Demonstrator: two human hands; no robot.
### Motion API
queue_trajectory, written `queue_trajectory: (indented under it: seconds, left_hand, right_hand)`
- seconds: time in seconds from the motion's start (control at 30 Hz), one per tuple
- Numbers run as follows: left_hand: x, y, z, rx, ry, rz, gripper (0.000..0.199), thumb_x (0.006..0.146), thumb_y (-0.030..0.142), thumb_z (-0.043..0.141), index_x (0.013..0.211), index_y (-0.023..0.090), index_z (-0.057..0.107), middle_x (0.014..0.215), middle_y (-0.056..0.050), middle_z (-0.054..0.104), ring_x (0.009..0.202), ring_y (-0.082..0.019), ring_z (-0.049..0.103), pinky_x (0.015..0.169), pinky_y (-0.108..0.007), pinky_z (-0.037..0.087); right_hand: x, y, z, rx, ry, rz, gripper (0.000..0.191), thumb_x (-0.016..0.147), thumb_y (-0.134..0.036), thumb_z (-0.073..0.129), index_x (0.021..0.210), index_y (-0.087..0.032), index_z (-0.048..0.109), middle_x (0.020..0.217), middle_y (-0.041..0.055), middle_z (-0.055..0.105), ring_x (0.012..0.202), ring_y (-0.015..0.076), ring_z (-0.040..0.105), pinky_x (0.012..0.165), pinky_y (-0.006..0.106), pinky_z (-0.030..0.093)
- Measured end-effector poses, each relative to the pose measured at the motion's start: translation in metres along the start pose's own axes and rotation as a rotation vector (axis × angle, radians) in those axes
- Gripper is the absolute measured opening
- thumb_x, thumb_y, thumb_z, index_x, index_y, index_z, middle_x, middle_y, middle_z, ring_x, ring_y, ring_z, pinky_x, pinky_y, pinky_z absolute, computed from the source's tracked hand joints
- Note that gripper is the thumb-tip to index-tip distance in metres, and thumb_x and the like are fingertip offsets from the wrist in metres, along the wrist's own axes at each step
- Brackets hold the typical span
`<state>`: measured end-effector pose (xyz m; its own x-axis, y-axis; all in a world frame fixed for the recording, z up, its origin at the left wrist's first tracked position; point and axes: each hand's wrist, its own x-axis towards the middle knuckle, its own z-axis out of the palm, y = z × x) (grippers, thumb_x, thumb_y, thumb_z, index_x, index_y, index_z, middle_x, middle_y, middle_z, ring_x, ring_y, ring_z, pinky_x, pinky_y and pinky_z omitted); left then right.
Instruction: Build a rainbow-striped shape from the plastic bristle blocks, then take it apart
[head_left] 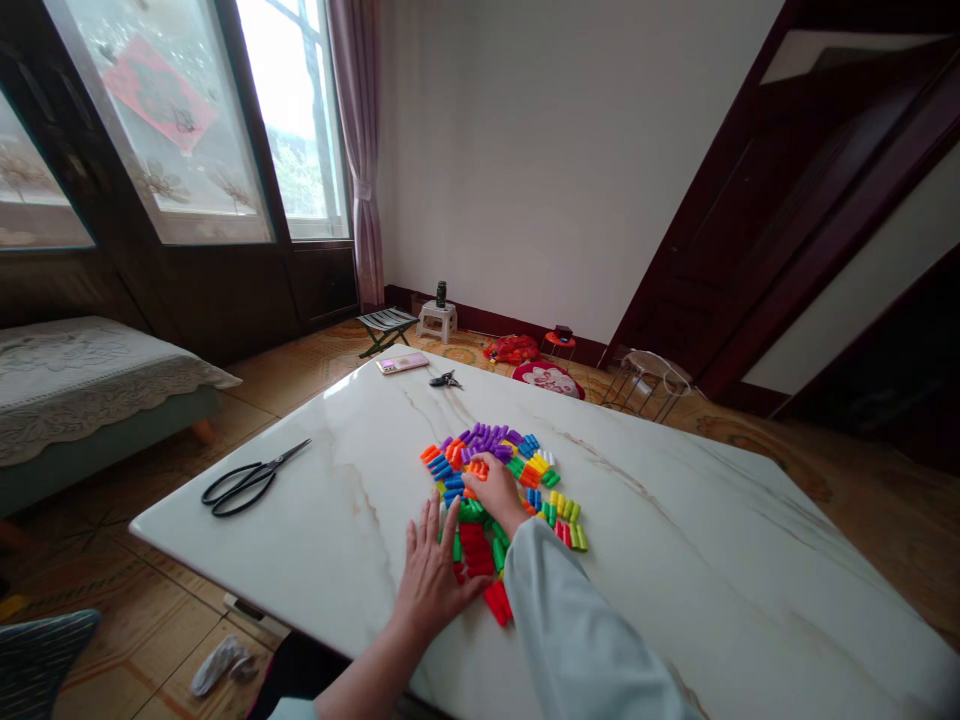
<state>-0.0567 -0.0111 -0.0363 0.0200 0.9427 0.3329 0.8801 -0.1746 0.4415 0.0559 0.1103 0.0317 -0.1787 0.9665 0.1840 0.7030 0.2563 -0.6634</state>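
Observation:
A cluster of small, short plastic tubes (491, 437) in many colours lies in rows on the white marble-patterned table. My left hand (435, 575) rests at the near left side of the cluster, fingers spread, beside the red tubes (475, 548) and some green ones. My right hand (498, 492) reaches over the middle. Its thumb and forefinger are bent around a few orange tubes (478, 468), and the hand hides part of the rows under it. Yellow, blue and green tubes (566, 508) lie to the right of my right wrist.
Black-handled scissors (255, 478) lie on the left of the table (675, 540). A phone (403, 363) and small dark pliers (446, 380) lie near its far edge. Beyond are a folding stool (388, 322), a white stool (437, 320) and a round wire-legged stool (651, 370).

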Motion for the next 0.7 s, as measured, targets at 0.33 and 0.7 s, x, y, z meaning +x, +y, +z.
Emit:
queue_trajectory:
  seconds: [0.33,0.7]
  left_hand:
    - [0.000,0.000,0.002,-0.004,0.016,0.007,0.105,0.068,0.063,0.063,0.150,0.021,0.013,0.157,-0.017,0.008,0.142,-0.039,0.010,0.110,-0.059,0.013]
    - [-0.002,0.003,-0.010,-0.032,-0.002,0.035,0.088,0.081,0.062,0.050,0.151,0.023,0.014,0.157,-0.014,0.008,0.143,-0.035,0.007,0.110,-0.058,0.014]
  right_hand:
    - [-0.143,0.063,-0.042,-0.154,0.387,-0.136,0.056,0.083,-0.048,0.057,0.131,-0.022,0.048,0.133,0.0131,0.052,0.125,0.0312,0.044,0.103,0.052,0.036]
    - [-0.159,0.089,0.006,-0.065,0.416,-0.020,0.064,0.091,-0.044,0.043,0.146,-0.020,0.022,0.153,0.0148,0.019,0.142,0.0297,0.017,0.109,0.054,0.030]
